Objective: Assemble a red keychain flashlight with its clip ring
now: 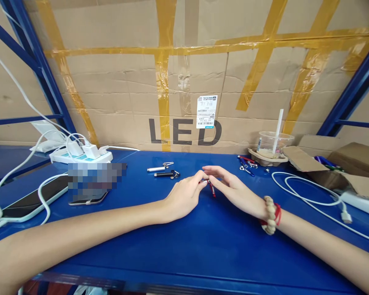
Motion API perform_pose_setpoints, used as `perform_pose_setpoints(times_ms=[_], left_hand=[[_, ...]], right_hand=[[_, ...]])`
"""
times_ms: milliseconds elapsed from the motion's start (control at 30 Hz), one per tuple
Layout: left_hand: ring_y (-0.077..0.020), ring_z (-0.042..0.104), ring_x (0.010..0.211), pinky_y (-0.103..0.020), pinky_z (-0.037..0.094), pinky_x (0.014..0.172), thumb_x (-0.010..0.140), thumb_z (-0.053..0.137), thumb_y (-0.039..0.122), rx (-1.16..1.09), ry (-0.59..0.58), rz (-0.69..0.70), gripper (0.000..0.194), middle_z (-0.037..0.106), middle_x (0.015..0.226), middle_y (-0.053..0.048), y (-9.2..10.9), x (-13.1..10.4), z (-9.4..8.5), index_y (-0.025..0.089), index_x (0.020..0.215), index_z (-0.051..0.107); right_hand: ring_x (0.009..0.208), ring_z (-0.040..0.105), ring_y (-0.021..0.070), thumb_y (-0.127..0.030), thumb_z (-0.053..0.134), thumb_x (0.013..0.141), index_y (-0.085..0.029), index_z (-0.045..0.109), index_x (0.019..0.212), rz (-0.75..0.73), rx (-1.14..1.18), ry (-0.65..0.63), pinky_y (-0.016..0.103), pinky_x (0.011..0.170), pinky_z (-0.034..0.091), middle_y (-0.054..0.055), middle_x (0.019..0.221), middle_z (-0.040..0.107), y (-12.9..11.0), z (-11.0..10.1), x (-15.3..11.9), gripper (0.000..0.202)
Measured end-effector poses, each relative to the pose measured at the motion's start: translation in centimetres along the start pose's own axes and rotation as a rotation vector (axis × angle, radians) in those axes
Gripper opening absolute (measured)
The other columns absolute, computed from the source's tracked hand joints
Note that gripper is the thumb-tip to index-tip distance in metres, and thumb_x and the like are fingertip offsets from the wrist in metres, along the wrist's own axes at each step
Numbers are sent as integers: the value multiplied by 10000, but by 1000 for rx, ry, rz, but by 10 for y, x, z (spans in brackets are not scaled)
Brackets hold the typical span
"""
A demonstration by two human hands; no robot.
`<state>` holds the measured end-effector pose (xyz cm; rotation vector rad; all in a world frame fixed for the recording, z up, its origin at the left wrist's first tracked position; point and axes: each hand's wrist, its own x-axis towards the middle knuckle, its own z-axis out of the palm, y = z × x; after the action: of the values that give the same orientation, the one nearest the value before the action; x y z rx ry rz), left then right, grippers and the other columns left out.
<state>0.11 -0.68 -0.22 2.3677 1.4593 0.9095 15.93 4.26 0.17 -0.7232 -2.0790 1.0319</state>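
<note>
Hands meet mid-bench: my left hand (184, 196) and right hand (233, 189) both pinch a small red pen (211, 187) between fingertips, its long axis slanting toward me, right hand slightly nearer.

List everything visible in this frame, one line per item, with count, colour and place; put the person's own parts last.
small red pen: one, red, pinched between both hands at mid-table
silver pen: one, silver, behind the left hand
black pen: one, black, beside the silver one
loose pens: several, red and blue, right of centre
plastic cup: one, clear, with white straw, in a cardboard holder at the back right
power strip: one, white, back left, chargers plugged in
phones: two, dark, left side
white cable: one, coiled, right side
cardboard wall: brown, yellow tape, printed LED
table: one, blue
bead bracelet: one, cream and red, right wrist
left hand: one, holding the pen
right hand: one, holding the pen
</note>
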Motion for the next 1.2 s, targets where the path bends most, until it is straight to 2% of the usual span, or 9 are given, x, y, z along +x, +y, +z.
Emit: perform_pose_setpoints(times_ms=[100, 267, 333, 433, 533, 700, 900, 1100, 1200], left_hand=[[-171, 563, 823, -284, 432, 691, 892, 267, 228, 39, 8, 71, 154, 574, 951, -33, 0, -2, 2, 206, 939, 412], [-140, 527, 731, -266, 433, 649, 874, 276, 178, 25, 29, 153, 132, 519, 879, -29, 1, -4, 3, 194, 875, 406], [-113, 513, 687, -256, 444, 628, 866, 296, 179, -48, 58, 149, 119, 471, 949, -36, 1, -4, 3, 199, 944, 384], [-65, 495, 595, -239, 459, 596, 852, 304, 148, -163, 81, 139, 172, 412, 978, -29, 0, -4, 4, 210, 1012, 321], [-46, 499, 592, -235, 470, 621, 833, 308, 112, -196, 84, 205, 173, 378, 965, -18, -2, -4, 5, 209, 976, 300], [-112, 509, 774, -286, 472, 679, 811, 340, 108, -116, 135, 259, 244, 354, 1035, -65, -4, -4, 8, 209, 1017, 258], [-263, 310, 1137, -424, 416, 832, 685, 499, 121, -113, 89, 353, 499, 251, 1141, -143, -1, -6, 8, 203, 1054, 173], [-300, 61, 1257, -493, 330, 928, 659, 511, 127, -168, -7, 467, 561, 161, 1214, -164, -1, -6, 3, 207, 1077, 145], [-306, 34, 1266, -520, 282, 957, 643, 509, 117, -185, -30, 510, 588, 169, 1223, -160, -1, -6, 1, 209, 1090, 139]], right_hand=[[1122, 425, 162, -420, 307, 880, -234, 386, 1219, 44, 9, -26, 371, 972, 338, 61, 1207, 465, -9, 11, -6, 394], [922, 535, 143, -476, 247, 879, -230, 267, 1302, 102, 148, -73, 323, 835, 444, 72, 1123, 510, -13, 22, -10, 489], [869, 543, 140, -471, 292, 869, -209, 324, 1269, 69, 145, -56, 290, 768, 464, 66, 1058, 539, -11, 22, -9, 479], [673, 556, 125, -434, 329, 871, -164, 428, 1166, 26, 114, -107, 257, 633, 457, 22, 754, 586, -10, 21, -7, 412], [490, 498, 92, -429, 354, 863, -142, 532, 929, 29, 98, -165, 220, 501, 392, -21, 568, 520, -11, 18, -5, 343], [426, 393, 61, -457, 386, 836, -148, 495, 632, 60, 70, -188, 207, 461, 320, -41, 490, 438, -15, 15, -5, 386], [453, 272, 58, -481, 442, 795, -130, 579, 712, 81, -21, -167, 204, 423, 225, -54, 495, 345, -12, 12, -5, 386], [536, 362, 77, -437, 514, 764, -133, 598, 797, 66, -33, -69, 207, 500, 306, -20, 624, 482, -8, 14, -6, 317], [549, 375, 76, -393, 530, 764, -142, 580, 909, 29, -9, 10, 206, 515, 316, -18, 675, 510, -10, 16, -8, 294]])
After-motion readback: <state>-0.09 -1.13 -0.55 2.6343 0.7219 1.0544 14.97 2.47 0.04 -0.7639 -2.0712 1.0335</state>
